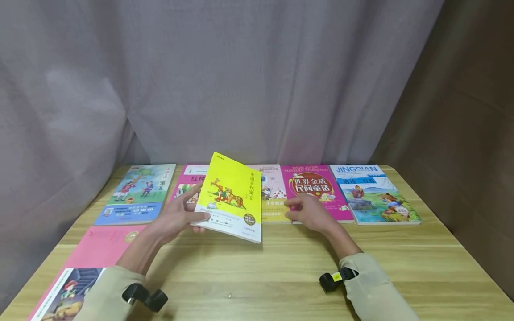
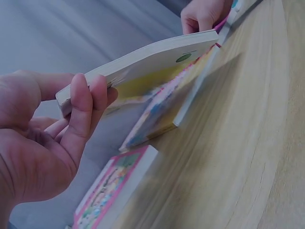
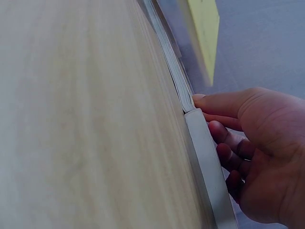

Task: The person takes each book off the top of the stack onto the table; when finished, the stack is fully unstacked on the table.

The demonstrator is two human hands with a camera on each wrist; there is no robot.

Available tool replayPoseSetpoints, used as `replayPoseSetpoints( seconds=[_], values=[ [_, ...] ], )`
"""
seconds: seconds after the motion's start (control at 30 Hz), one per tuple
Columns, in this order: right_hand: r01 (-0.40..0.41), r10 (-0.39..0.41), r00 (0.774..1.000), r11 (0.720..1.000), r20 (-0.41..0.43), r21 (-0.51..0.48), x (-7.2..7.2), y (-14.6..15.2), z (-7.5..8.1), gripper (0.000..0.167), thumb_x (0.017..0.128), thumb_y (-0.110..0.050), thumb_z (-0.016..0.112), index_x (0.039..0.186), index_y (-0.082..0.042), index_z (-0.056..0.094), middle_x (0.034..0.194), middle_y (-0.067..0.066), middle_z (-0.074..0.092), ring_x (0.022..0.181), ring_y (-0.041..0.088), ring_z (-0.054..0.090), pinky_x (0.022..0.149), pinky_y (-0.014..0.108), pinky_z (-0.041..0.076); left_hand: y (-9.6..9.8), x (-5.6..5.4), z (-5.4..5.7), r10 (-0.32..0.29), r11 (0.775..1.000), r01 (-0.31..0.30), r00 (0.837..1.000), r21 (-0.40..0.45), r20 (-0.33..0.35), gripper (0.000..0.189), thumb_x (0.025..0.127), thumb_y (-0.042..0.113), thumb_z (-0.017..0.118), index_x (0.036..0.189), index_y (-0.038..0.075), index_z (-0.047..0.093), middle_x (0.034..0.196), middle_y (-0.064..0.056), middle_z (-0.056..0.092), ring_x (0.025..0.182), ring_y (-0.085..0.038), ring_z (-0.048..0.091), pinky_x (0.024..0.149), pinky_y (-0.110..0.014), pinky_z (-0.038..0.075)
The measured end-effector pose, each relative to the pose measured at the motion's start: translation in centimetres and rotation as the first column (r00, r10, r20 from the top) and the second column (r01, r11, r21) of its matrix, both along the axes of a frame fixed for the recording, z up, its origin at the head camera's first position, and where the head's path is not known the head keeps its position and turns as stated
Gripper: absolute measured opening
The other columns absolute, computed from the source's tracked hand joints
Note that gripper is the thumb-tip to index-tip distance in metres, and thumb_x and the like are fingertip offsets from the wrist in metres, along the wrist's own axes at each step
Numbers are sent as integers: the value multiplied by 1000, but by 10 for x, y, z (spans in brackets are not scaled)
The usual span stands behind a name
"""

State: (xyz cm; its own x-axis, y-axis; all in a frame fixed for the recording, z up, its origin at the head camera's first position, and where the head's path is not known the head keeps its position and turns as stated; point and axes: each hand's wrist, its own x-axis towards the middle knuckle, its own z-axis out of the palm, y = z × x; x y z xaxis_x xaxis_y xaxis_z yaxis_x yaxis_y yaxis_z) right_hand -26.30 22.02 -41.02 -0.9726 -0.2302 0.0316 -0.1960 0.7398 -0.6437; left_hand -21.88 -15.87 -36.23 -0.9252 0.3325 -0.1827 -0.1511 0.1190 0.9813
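In the head view my left hand (image 1: 174,218) grips a yellow paperback book (image 1: 230,189) by its left edge, thumb over the white lower part of the cover. Tilted, the book is held up above the table and covers parts of the books behind it. Seen from the left wrist, the fingers (image 2: 83,102) curl under its spine end. My right hand (image 1: 309,211) is over the row of books, loosely bent, fingertips where a pale pink and yellow book (image 1: 273,216) meets a magenta book (image 1: 299,174). In the right wrist view its thumb (image 3: 217,102) touches the book edges at that seam.
On the wooden table (image 1: 249,276), a blue-green book (image 1: 138,189) and a pink-bordered book (image 1: 188,178) lie left in the back row; a blue landscape-covered book (image 1: 377,194) lies right. Another pink book (image 1: 100,245) is at front left, partly under the left forearm. A grey curtain (image 1: 241,80) hangs behind.
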Motion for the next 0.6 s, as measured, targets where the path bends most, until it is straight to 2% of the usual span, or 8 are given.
replayPoseSetpoints(
  seconds=[0.13, 0.33, 0.6],
  values=[
    [-33, 33, 999, 999, -40, -10, 0, 0, -1, 39, 92, -14, 80, 128, 0, 74, 105, 11, 68, 99, 23, 64, 92, 44, 57, -9, 12, 8, 4, 1000, -4, 1000, -6, -23, 102, 96, 1, 73, 172, 29, 11, 123, -22, 75, 93, -25, 79, 69, -34, 66],
    [-29, 28, 999, 1000, -28, -13, -1, 0, 2, 40, 93, -13, 79, 129, 1, 74, 105, 11, 68, 98, 23, 63, 88, 38, 55, -21, 33, 17, 28, 999, -29, 999, -22, -46, 104, 94, 2, 76, 171, 32, 12, 125, -22, 74, 95, -25, 79, 70, -37, 67],
    [-46, 45, 998, 999, -37, -27, 1, 1, 0, 39, 93, -12, 79, 129, 3, 73, 105, 12, 68, 97, 23, 63, 86, 36, 54, -41, 65, 22, -36, 999, 35, 993, -9, -115, 107, 94, 3, 75, 171, 33, 7, 125, -21, 76, 87, -23, 78, 62, -33, 63]
  ],
)
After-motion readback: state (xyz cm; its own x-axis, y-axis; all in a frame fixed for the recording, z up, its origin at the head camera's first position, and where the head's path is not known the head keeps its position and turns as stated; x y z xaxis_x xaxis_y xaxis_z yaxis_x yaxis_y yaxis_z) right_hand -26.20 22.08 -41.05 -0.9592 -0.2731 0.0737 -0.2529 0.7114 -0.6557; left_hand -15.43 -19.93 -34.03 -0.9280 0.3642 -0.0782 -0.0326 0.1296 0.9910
